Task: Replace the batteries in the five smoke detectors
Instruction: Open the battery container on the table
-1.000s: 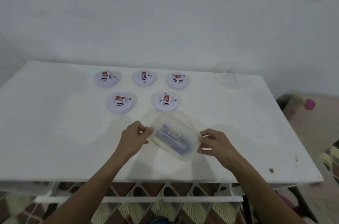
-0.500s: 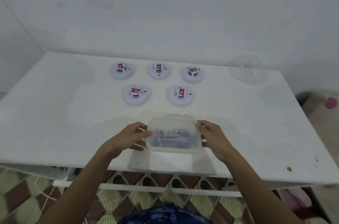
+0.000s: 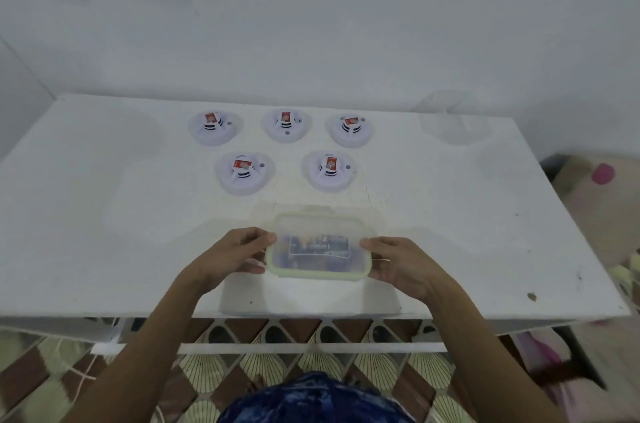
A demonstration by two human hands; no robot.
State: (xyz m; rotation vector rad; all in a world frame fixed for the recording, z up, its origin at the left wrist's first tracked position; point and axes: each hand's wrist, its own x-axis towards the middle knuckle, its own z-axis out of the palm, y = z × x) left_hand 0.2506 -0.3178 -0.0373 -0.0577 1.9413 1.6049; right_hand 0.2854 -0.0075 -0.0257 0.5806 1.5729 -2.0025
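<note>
Several white round smoke detectors lie on the white table (image 3: 104, 208), each with a red battery on top: three in a back row (image 3: 213, 128) (image 3: 286, 125) (image 3: 350, 130) and two in front (image 3: 244, 172) (image 3: 329, 170). A lidded translucent plastic box (image 3: 318, 246) with dark batteries inside sits near the table's front edge. My left hand (image 3: 232, 254) grips the box's left end and my right hand (image 3: 398, 263) grips its right end, fingers curled at the rim.
A white wall rises behind the table. To the right stands a box (image 3: 595, 201) with a pink object on it. Patterned floor tiles (image 3: 242, 367) and a white crossbar show below the table's front edge.
The box was tilted and skewed between my hands; it now lies level and square to the table edge. Both hands stay on its ends. The camera has tipped downward.
</note>
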